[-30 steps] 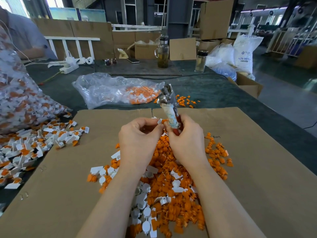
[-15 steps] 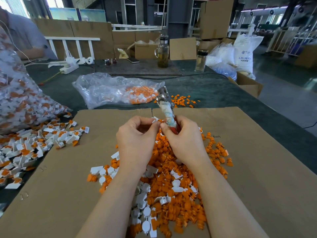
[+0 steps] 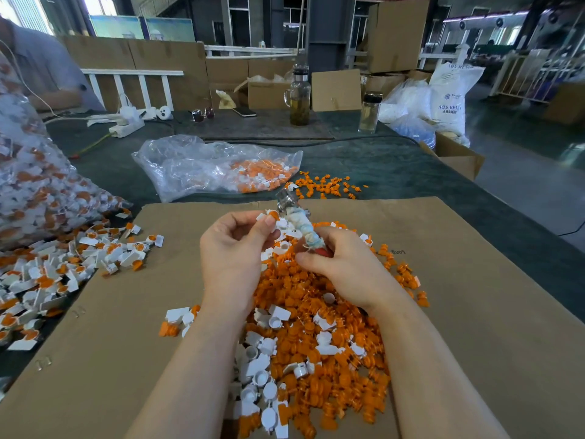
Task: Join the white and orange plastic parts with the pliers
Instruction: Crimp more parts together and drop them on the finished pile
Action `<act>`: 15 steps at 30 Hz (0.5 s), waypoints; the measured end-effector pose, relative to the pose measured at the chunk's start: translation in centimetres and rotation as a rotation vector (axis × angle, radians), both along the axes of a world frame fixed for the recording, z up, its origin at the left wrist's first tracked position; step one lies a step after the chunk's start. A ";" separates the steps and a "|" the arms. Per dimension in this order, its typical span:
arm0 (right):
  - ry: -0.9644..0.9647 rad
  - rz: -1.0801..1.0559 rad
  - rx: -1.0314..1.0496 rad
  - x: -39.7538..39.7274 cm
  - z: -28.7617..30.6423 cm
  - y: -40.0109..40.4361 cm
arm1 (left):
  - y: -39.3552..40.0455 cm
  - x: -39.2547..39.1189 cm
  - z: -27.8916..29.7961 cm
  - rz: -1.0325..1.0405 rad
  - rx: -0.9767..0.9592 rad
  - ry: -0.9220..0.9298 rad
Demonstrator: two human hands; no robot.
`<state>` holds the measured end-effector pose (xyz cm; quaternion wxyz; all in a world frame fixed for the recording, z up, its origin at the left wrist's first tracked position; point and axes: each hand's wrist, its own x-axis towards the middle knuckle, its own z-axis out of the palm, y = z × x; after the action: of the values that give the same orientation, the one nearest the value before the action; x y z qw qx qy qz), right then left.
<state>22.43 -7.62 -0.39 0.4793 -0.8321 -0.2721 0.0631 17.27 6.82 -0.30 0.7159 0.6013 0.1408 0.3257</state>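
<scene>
White and orange plastic parts (image 3: 269, 217), pinched in the left hand (image 3: 235, 248) above the heaped cardboard-covered bench (image 3: 474, 312), await pressing as the right hand's (image 3: 345, 267) grip closes around tape-wrapped metal pliers (image 3: 292, 213), jaws apparently empty.

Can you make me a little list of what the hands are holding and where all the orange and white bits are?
left hand: pinching a small white and orange part
right hand: gripping the pliers, metal head up
loose pile: on the cardboard sheet, under both hands
joined pieces: heaped at the left
clear bag: behind the cardboard, orange bits inside
</scene>
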 end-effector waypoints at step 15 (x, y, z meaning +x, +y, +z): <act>0.008 0.122 -0.126 -0.6 0.6 -0.1 | 1.2 -0.1 -0.1 -0.035 0.025 -0.043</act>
<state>21.85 -7.68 0.19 0.4224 -0.8421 -0.3159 0.1126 17.18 7.97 -0.37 0.7167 0.6056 0.1107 0.3276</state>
